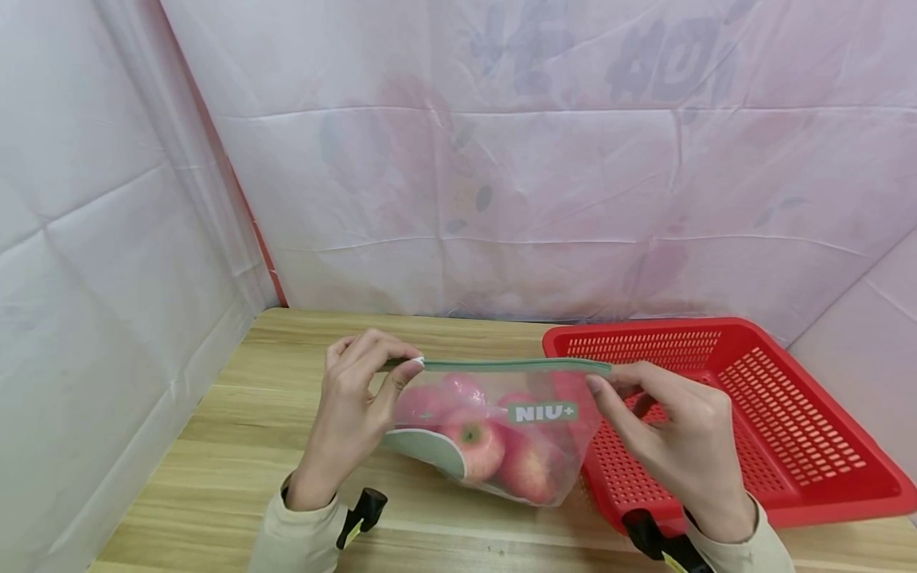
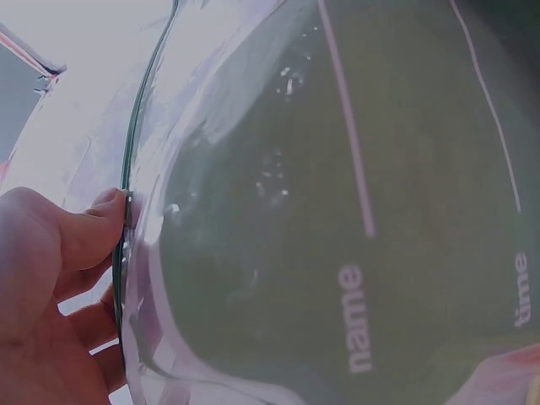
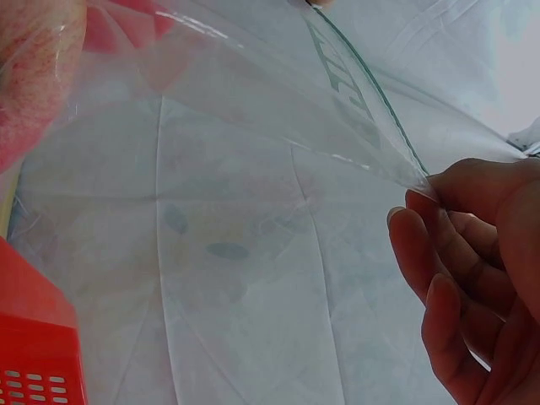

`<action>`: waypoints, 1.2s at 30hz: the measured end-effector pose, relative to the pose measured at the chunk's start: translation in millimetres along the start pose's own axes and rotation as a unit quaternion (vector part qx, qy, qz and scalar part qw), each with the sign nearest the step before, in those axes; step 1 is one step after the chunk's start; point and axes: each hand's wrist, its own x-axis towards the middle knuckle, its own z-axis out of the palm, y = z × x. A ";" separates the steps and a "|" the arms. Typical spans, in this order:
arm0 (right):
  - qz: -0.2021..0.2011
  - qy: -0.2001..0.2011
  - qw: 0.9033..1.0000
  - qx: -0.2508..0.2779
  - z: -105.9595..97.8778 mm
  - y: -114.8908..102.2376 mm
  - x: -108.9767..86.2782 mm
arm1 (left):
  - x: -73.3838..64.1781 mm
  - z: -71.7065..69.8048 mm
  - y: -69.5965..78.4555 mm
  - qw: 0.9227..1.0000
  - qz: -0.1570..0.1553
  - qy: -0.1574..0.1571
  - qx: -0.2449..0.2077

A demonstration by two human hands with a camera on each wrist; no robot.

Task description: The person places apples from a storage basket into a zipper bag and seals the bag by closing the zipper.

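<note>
A clear zip bag [image 1: 566, 458] with a green top strip and "NIU+" lettering hangs between both hands in the head view. Inside it are several red apples [image 1: 473, 446]. My left hand [image 1: 361, 398] pinches the strip at its left end, at a small white slider [image 1: 419, 361]. The left wrist view has the thumb of the left hand [image 2: 51, 278] on the strip, beside a green label panel [image 2: 270, 236] reading "name" and "time". My right hand [image 1: 673, 430] pinches the top right corner; in the right wrist view, the right hand's [image 3: 472, 261] other fingers curl loosely below.
A red plastic basket [image 1: 817, 509] with slotted walls stands right of the bag, partly behind the right hand. Beneath everything lies a wooden table [image 1: 215, 469]. Pale printed sheets [image 1: 537, 183] hang at the back and sides.
</note>
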 end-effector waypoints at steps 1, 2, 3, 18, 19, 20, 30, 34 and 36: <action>0.001 0.001 1.000 0.001 0.0 0.0 0.1 | 0.0 0.1 0.0 1.000 0.000 0.000 0.000; 0.001 0.001 1.000 0.001 0.0 -0.1 0.2 | 0.1 0.1 0.0 1.000 0.000 0.001 0.000; 0.002 0.002 1.000 0.002 -0.1 -0.2 0.4 | 0.1 0.1 0.1 1.000 0.001 0.001 0.000; 0.033 -0.012 0.999 0.003 -3.2 1.7 -1.0 | 0.2 0.0 -0.1 1.000 0.006 0.003 -0.003; 0.036 -0.016 0.999 0.002 -3.7 1.5 -0.8 | 0.3 0.0 -0.1 1.000 0.006 0.003 -0.003; 0.039 -0.019 0.999 0.000 -4.1 1.3 -0.7 | 0.3 -0.1 -0.1 1.000 0.006 0.003 -0.002; 0.035 -0.007 0.999 -0.004 -3.0 3.4 -1.0 | 0.6 -0.3 0.4 1.000 0.003 0.004 0.002; 0.023 0.014 1.000 -0.002 -0.8 4.5 -1.2 | 0.6 -0.3 0.4 1.000 0.003 0.004 0.001; 0.025 0.016 1.000 -0.001 -0.7 4.2 -0.9 | 0.5 -0.4 0.3 1.000 0.003 0.003 0.001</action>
